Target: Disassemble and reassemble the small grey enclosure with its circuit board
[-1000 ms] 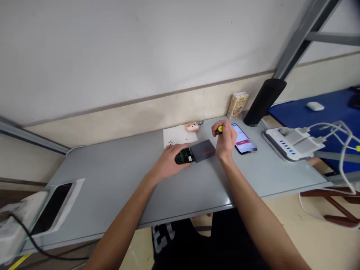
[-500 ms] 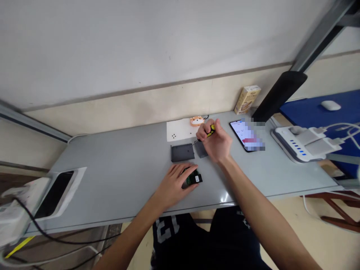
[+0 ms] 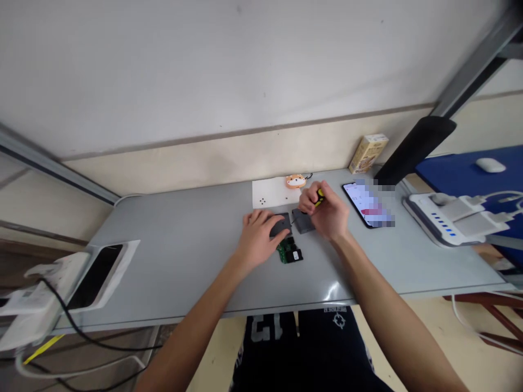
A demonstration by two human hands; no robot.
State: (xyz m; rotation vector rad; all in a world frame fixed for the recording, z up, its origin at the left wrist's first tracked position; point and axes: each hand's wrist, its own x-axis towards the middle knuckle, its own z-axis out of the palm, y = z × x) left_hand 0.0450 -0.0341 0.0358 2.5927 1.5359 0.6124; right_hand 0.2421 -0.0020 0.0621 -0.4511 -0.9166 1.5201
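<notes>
My left hand [image 3: 259, 239] lies over a dark grey plastic case half [image 3: 280, 225], its thumb along the near edge and fingers over the left and far side. Just in front of that thumb, a green circuit board [image 3: 289, 252] with a black part and a white label rests on the table. My right hand [image 3: 330, 213] is closed around a screwdriver [image 3: 321, 196] with a yellow and black handle; its thin shaft points down-left towards the case half. A second dark grey case half [image 3: 303, 222] sits between my hands, partly behind the right one.
White paper [image 3: 265, 190] holding several tiny dark screws lies behind, under an orange-and-white animal-face case [image 3: 296, 181]. To the right are a lit phone [image 3: 363, 204], a carton [image 3: 368, 153] and a power strip [image 3: 443, 220]. Another phone [image 3: 98, 275] lies left.
My left hand has left the circuit board and moved up onto the case half. The board now lies uncovered. My right hand still holds the screwdriver, and the view has shifted slightly.
</notes>
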